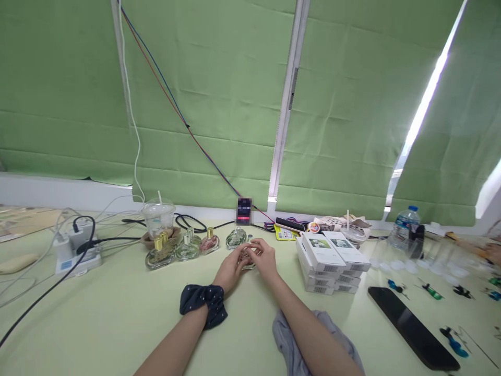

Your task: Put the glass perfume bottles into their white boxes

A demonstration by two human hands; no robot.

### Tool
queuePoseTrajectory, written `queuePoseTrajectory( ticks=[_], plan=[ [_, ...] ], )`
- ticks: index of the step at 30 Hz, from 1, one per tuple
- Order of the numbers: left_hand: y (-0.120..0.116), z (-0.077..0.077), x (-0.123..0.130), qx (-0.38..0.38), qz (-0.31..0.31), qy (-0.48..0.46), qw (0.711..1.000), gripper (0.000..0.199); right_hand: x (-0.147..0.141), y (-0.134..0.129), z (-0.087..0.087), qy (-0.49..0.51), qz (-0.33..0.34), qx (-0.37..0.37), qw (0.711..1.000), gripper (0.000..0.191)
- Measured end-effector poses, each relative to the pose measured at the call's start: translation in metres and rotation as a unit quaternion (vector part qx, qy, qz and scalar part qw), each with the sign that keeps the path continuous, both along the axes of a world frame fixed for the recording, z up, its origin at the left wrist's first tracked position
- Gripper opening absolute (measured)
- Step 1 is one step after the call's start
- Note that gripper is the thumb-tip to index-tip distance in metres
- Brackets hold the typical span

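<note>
Both my hands meet over a small glass perfume bottle [248, 265] on the table. My left hand [230, 269] is closed round its left side, with a dark dotted scrunchie [203, 305] on the wrist. From the right, my right hand [266, 259] bends over the bottle's top, thumb and fingers closed on it. Most of the bottle is hidden behind my fingers. Just behind stands another clear round bottle [236, 238]. To the left are a pink bottle with a gold cap [209, 244], a greenish bottle [188, 248] and gold-capped bottles [160, 256].
White boxes [324, 256] are stacked to the right, beside a black phone [410, 326]. Grey cloth [287, 339] lies under my right forearm. A power strip [78, 261] with cables is at left, near a plastic cup [158, 214]. A small screen [245, 209] stands at the back.
</note>
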State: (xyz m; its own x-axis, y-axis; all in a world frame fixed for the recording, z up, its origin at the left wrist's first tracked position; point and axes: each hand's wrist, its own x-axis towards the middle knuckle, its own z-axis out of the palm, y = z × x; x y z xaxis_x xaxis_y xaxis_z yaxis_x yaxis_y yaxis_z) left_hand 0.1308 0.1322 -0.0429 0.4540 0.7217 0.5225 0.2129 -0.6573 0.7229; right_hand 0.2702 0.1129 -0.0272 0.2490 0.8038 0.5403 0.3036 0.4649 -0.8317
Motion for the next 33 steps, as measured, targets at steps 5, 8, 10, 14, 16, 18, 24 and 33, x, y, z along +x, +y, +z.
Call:
queuePoseTrajectory(
  ticks=[5,8,10,14,16,18,24,33],
  plan=[
    [0.001,0.0,0.0,-0.001,0.01,0.001,1.0,0.041,0.001,0.001,-0.002,-0.011,0.019,0.014,1.0,0.023],
    [0.001,-0.001,0.0,0.001,0.004,-0.006,1.0,0.041,0.001,0.001,-0.002,-0.013,0.023,0.01,1.0,0.02],
    [0.002,-0.002,0.0,0.002,0.002,-0.005,1.0,0.041,0.0,0.001,-0.002,-0.008,0.019,0.003,1.0,0.018],
    [0.002,-0.002,0.0,0.01,0.009,0.004,1.0,0.041,0.0,0.001,-0.002,-0.012,0.006,-0.011,1.0,0.017],
    [0.001,-0.001,0.0,0.009,0.011,0.005,1.0,0.041,0.0,0.001,-0.002,-0.019,0.002,-0.013,1.0,0.017],
    [0.001,0.0,0.0,0.003,0.01,0.004,1.0,0.041,0.0,0.001,-0.002,-0.018,0.002,-0.011,1.0,0.017],
    [0.001,0.001,0.0,0.005,0.011,0.012,1.0,0.041,0.004,0.001,0.0,-0.013,-0.005,0.001,1.0,0.026],
    [-0.002,0.004,0.0,0.016,0.026,0.031,0.999,0.037,0.051,0.019,-0.018,-0.005,-0.143,-0.069,0.987,0.032]
  ],
)
